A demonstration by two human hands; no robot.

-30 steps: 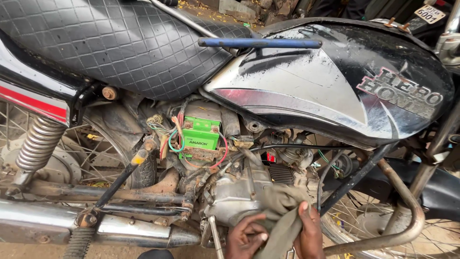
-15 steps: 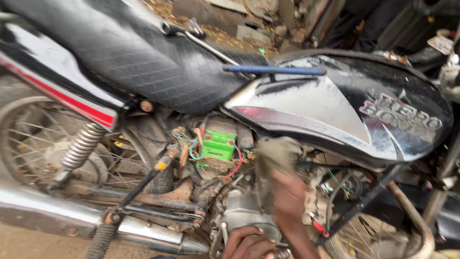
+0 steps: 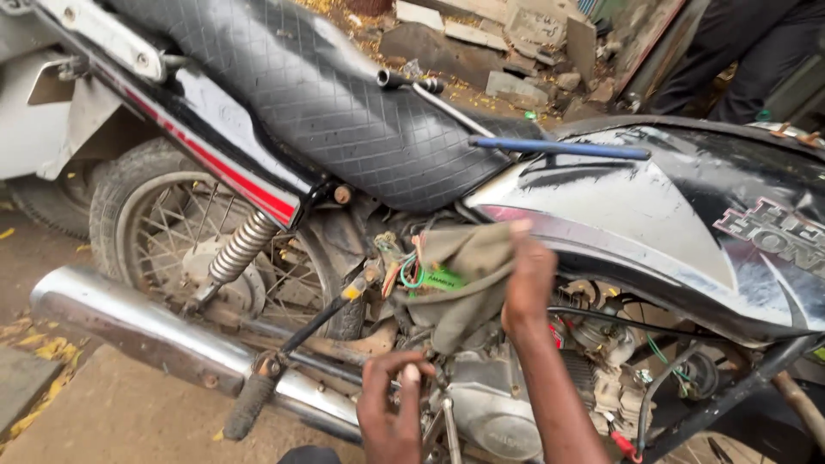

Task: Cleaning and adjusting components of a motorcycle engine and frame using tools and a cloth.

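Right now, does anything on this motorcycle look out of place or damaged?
Yes. A long blue-handled tool lies loose across the glossy black fuel tank, where it could slide. Below the quilted black seat no side cover shows, so coloured wires hang exposed. The right hand presses a grey-green rag there.

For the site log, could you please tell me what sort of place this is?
Probably an outdoor roadside repair spot: a motorcycle with its engine exposed, bare ground, and rubble behind.
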